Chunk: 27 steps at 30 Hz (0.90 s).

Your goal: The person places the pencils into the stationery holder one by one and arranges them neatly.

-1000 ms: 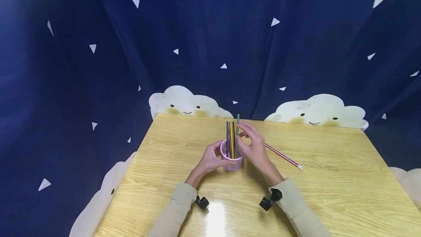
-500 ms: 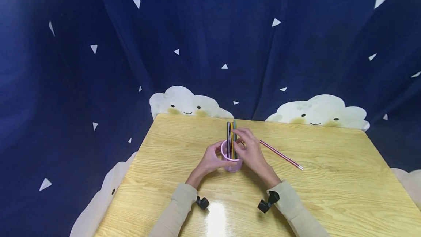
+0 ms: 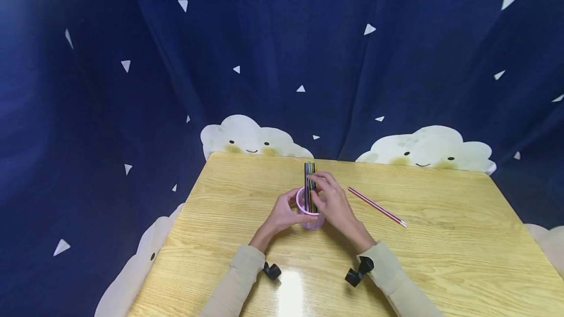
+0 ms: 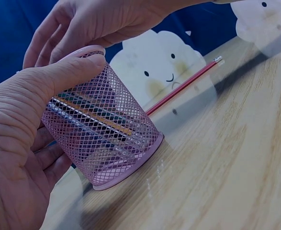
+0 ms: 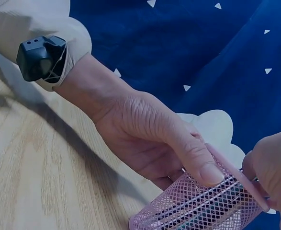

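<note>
My left hand grips a pink mesh pencil cup standing upright on the table, its thumb across the near side just below the rim. Several pencils in dark, yellow and teal tones stand in the cup and show through the mesh in the left wrist view. Over the rim, my right hand pinches at the tops of these pencils, among them the teal one; its fingers partly cover them. In the right wrist view the right hand appears at the right edge, its fingertips hidden behind the rim.
A red-and-white striped pencil lies slantwise on the wooden table, right of the cup. Behind the table hangs a dark blue curtain with clouds and triangles. Black wrist cameras sit at both sleeves.
My right hand has moved left and slightly down, bringing the teal pencil lower into the cup among the others. The left hand and cup have stayed in place.
</note>
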{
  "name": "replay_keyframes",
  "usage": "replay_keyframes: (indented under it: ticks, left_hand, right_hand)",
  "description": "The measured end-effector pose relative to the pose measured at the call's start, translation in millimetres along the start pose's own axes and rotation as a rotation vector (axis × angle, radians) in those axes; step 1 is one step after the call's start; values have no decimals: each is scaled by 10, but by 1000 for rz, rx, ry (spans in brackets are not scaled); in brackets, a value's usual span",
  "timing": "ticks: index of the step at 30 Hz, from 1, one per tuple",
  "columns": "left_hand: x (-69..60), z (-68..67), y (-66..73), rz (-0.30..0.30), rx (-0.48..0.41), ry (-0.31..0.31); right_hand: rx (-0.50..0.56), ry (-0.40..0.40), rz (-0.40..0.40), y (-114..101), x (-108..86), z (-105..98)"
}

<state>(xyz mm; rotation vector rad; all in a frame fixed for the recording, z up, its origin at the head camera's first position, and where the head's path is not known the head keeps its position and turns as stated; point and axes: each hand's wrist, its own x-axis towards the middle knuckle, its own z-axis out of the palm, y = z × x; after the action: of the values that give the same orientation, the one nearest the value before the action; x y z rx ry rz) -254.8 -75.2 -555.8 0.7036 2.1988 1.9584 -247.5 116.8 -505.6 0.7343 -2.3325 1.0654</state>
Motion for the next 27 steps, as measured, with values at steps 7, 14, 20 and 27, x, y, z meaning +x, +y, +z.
replay_keyframes:
  ticks: [7,14,20,27]
  left_hand:
    - [9,13,-5,0,10,10]
    - [5,8,-1,-10,6,19]
    - [-4,17,-3,-16,9,23]
    - [-10,11,-3,-29,23,26]
  right_hand:
    - [-4,59,-10,-25,-52,-132]
    - [-74,95,-23,158,-160,-255]
    - [-93,123,-34,331,-273,-352]
    - [-136,126,-40,496,-399,-426]
